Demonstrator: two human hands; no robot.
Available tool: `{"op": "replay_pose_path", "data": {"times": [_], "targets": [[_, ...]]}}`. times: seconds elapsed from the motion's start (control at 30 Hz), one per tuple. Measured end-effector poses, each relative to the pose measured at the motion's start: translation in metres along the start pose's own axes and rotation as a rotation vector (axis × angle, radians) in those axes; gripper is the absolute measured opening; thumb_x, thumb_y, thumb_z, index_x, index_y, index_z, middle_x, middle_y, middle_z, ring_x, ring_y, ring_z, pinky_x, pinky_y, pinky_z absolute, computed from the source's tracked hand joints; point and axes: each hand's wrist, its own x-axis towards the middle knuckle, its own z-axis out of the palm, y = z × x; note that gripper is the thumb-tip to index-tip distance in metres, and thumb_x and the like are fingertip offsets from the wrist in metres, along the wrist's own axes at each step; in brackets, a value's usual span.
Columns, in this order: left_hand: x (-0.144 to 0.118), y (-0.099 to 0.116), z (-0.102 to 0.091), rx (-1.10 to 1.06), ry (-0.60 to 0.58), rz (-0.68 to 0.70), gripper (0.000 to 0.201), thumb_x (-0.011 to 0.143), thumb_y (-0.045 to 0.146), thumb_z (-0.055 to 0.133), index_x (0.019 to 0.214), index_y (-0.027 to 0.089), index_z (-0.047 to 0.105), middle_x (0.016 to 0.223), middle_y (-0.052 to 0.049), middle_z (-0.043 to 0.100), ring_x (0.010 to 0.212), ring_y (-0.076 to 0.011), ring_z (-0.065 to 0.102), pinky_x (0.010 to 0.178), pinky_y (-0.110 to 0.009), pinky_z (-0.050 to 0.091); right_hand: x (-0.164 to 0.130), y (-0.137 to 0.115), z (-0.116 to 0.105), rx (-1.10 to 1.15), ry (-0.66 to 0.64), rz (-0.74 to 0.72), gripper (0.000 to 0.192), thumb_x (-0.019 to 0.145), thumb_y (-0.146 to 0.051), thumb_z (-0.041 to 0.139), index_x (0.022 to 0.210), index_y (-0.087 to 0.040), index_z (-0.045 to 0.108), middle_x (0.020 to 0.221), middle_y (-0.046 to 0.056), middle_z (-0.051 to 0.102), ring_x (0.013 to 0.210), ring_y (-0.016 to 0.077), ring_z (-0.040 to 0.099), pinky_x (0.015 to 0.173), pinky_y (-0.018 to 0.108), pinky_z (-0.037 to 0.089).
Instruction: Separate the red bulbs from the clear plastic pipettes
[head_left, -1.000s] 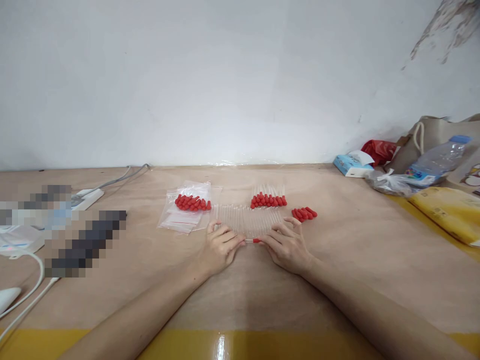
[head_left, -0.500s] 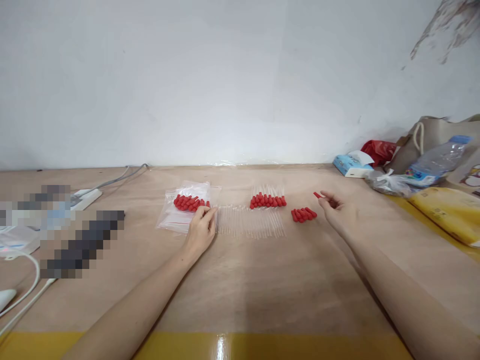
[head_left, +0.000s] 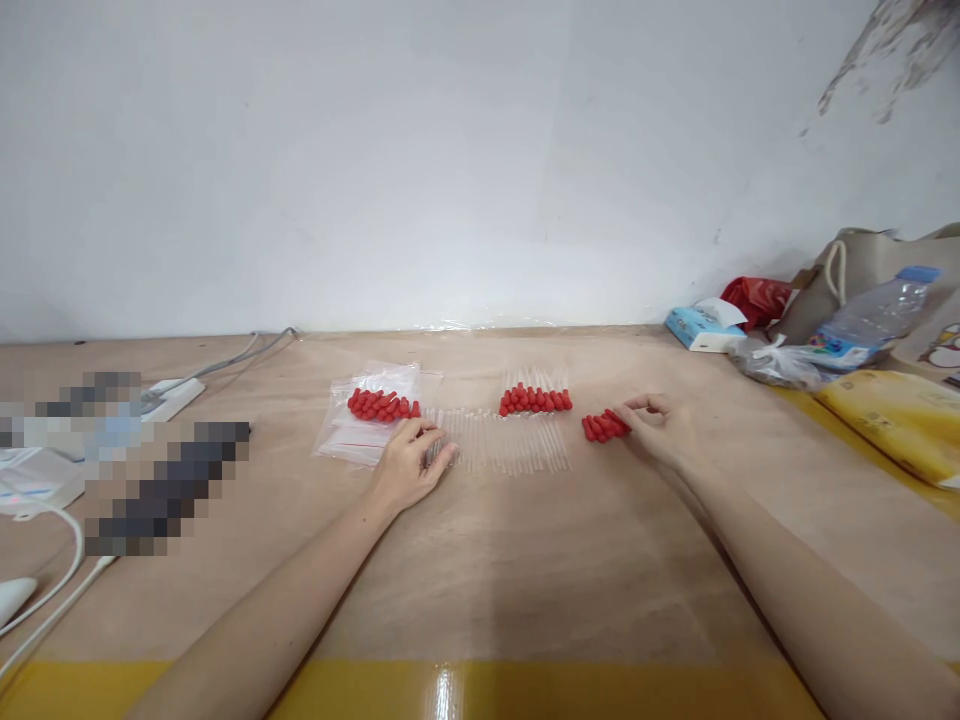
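Observation:
My left hand (head_left: 409, 465) rests at the left end of a row of thin clear tubes (head_left: 517, 443), thumb apart from the bent fingers. No tube shows in its grasp. My right hand (head_left: 660, 428) pinches a red rubber bulb (head_left: 622, 414) at the right end of a small pile of red bulbs (head_left: 600, 428). Behind the row lie several clear tubes fitted with red bulbs (head_left: 536, 400), their bulb ends toward me. More red bulbs (head_left: 382, 405) lie on clear zip bags (head_left: 352, 440) beyond my left hand.
A blue tissue pack (head_left: 701, 328), a plastic bottle (head_left: 874, 315), a tied clear bag (head_left: 776, 360) and a yellow packet (head_left: 892, 425) crowd the right side. On the left are a white power strip (head_left: 176, 395), cables and a blurred-out dark object (head_left: 169, 490).
My right hand has moved left and down, bringing the red bulb from the air to the small pile. My left thumb has spread away from the fingers, over the tubes.

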Motion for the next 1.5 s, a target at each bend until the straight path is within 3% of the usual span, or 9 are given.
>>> {"op": "replay_pose_path", "data": {"times": [0.13, 0.27, 0.53, 0.8, 0.93, 1.1, 1.2, 1.33, 1.5], "targets": [[0.001, 0.001, -0.004, 0.071, 0.010, -0.002, 0.018, 0.082, 0.028, 0.050, 0.090, 0.019, 0.064, 0.088, -0.006, 0.059, 0.085, -0.0195, 0.053, 0.079, -0.037, 0.044, 0.007, -0.005, -0.002, 0.036, 0.050, 0.103, 0.036, 0.072, -0.048, 0.050, 0.084, -0.017, 0.063, 0.073, 0.004, 0.063, 0.063, 0.0149, 0.055, 0.055, 0.024, 0.039], [0.001, 0.000, -0.006, 0.121, 0.003, -0.012, 0.018, 0.083, 0.026, 0.049, 0.090, 0.019, 0.065, 0.088, -0.005, 0.061, 0.088, -0.0198, 0.052, 0.078, -0.037, 0.042, 0.028, -0.035, 0.002, -0.205, -0.157, 0.146, 0.027, 0.074, -0.039, 0.048, 0.085, -0.020, 0.063, 0.077, 0.003, 0.065, 0.070, 0.0151, 0.058, 0.059, 0.023, 0.040], [-0.003, -0.004, -0.011, 0.159, 0.073, -0.064, 0.017, 0.083, 0.026, 0.049, 0.089, 0.021, 0.065, 0.086, -0.005, 0.063, 0.085, -0.0196, 0.054, 0.076, -0.037, 0.040, 0.052, -0.084, 0.042, -0.370, -0.373, 0.280, 0.031, 0.065, -0.045, 0.055, 0.057, -0.016, 0.061, 0.043, 0.007, 0.055, 0.055, 0.0219, 0.059, 0.055, 0.030, 0.041], [-0.003, -0.008, -0.010, 0.158, 0.092, -0.083, 0.020, 0.077, 0.016, 0.049, 0.089, 0.022, 0.064, 0.085, -0.004, 0.063, 0.084, -0.0209, 0.053, 0.077, -0.038, 0.041, 0.056, -0.095, 0.031, -0.363, -0.298, 0.261, 0.020, 0.061, -0.034, 0.056, 0.062, -0.015, 0.062, 0.070, 0.013, 0.064, 0.071, 0.0275, 0.061, 0.055, 0.032, 0.041], [-0.004, -0.006, -0.013, 0.110, 0.040, -0.062, 0.021, 0.075, 0.022, 0.053, 0.093, 0.020, 0.063, 0.092, -0.006, 0.062, 0.091, -0.0222, 0.053, 0.081, -0.040, 0.041, 0.040, -0.109, 0.021, -0.249, -0.247, 0.146, 0.028, 0.073, -0.040, 0.044, 0.066, -0.019, 0.061, 0.072, 0.005, 0.065, 0.072, 0.0197, 0.061, 0.059, 0.027, 0.041], [-0.002, -0.012, -0.026, 0.026, -0.310, 0.157, 0.039, 0.081, 0.033, 0.050, 0.118, 0.024, 0.052, 0.127, -0.006, 0.049, 0.121, -0.0243, 0.039, 0.100, -0.045, 0.030, -0.017, -0.115, 0.025, 0.123, -0.282, -0.194, 0.023, 0.080, -0.038, 0.043, 0.077, -0.018, 0.053, 0.072, 0.003, 0.063, 0.065, 0.0133, 0.058, 0.057, 0.022, 0.042], [0.001, -0.019, -0.031, 0.070, -0.449, 0.214, 0.042, 0.085, 0.035, 0.044, 0.126, 0.026, 0.045, 0.131, -0.005, 0.046, 0.126, -0.0248, 0.033, 0.105, -0.052, 0.017, -0.056, -0.105, 0.032, 0.191, -0.340, -0.479, 0.018, 0.086, -0.032, 0.039, 0.081, -0.019, 0.050, 0.073, 0.002, 0.061, 0.063, 0.0122, 0.056, 0.057, 0.022, 0.042], [0.001, -0.020, -0.030, 0.155, -0.397, 0.180, 0.042, 0.086, 0.037, 0.042, 0.126, 0.025, 0.044, 0.124, -0.005, 0.054, 0.123, -0.0261, 0.038, 0.104, -0.056, 0.010, -0.082, -0.087, 0.040, 0.096, -0.324, -0.693, 0.012, 0.087, -0.025, 0.041, 0.087, -0.019, 0.051, 0.080, 0.004, 0.060, 0.073, 0.0153, 0.056, 0.064, 0.027, 0.045], [-0.001, 0.005, -0.024, 0.125, -0.232, 0.189, 0.049, 0.084, 0.037, 0.046, 0.128, 0.015, 0.041, 0.122, -0.011, 0.053, 0.118, -0.0249, 0.041, 0.104, -0.050, 0.018, -0.083, -0.081, 0.049, 0.047, -0.194, -0.880, 0.020, 0.089, -0.022, 0.038, 0.103, -0.017, 0.051, 0.088, 0.008, 0.059, 0.079, 0.0172, 0.055, 0.069, 0.030, 0.045]]}}
